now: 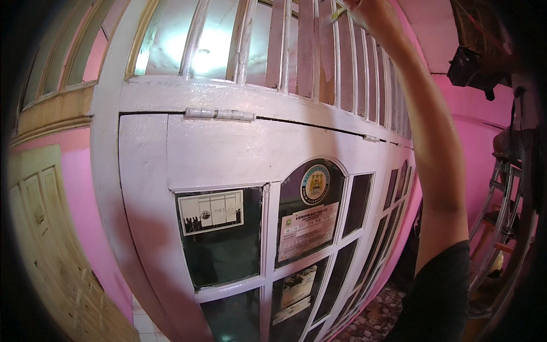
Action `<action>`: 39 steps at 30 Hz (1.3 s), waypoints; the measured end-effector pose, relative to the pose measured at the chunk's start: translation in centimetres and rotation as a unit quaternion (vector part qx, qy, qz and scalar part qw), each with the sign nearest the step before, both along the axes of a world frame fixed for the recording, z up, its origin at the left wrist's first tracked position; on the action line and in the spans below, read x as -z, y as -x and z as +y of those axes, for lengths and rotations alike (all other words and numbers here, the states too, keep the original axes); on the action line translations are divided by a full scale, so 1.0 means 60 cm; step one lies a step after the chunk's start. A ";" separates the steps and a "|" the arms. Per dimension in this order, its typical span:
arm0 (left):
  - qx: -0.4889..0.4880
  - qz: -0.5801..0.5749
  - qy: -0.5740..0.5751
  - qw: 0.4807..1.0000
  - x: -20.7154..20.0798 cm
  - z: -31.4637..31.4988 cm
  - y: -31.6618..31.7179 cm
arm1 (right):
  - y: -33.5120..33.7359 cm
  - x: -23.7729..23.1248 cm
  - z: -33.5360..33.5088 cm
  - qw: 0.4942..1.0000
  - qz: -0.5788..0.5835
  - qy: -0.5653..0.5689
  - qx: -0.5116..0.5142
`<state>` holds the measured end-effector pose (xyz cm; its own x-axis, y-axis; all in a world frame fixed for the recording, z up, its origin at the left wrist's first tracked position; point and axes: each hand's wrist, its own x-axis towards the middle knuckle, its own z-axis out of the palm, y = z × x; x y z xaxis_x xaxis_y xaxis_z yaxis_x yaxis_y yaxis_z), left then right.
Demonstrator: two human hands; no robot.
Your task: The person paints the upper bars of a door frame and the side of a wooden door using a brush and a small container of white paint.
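raised from a black sleeve, the right hand pinches a thin pale-green brush-like tool pointing left against the upright white-painted wooden slats above the white glazed door, while the left hand is out of view.

**Camera setup: single head view**

One view only, head-worn, fisheye. It sits close to a white window frame, facing it nearly straight on and tilted somewhat upward, so the top slats fill the upper edge. Straight bars bow toward the rim. The right arm enters from the lower right and runs up past the top edge. A pink wall lies left, a ladder far right.
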<state>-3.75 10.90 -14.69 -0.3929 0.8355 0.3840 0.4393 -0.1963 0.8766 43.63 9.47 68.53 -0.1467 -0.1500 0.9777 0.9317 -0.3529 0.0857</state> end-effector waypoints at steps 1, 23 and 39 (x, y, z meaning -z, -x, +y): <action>0.004 0.024 0.023 0.999 -0.004 0.001 0.001 | -0.006 0.001 0.002 1.000 -0.001 0.002 0.006; 0.077 -0.028 0.032 0.996 -0.012 -0.036 0.092 | 0.012 0.157 -0.006 0.976 -0.036 0.208 0.046; 0.102 -0.024 0.064 0.992 -0.013 -0.070 0.138 | 0.006 0.200 -0.025 0.967 -0.084 0.231 0.062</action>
<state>-12.01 6.69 -13.91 -0.2264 0.9403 0.2541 0.3593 -0.1618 0.9191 43.29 7.95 56.52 -0.2984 0.3272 0.8966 0.8435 -0.3491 0.4082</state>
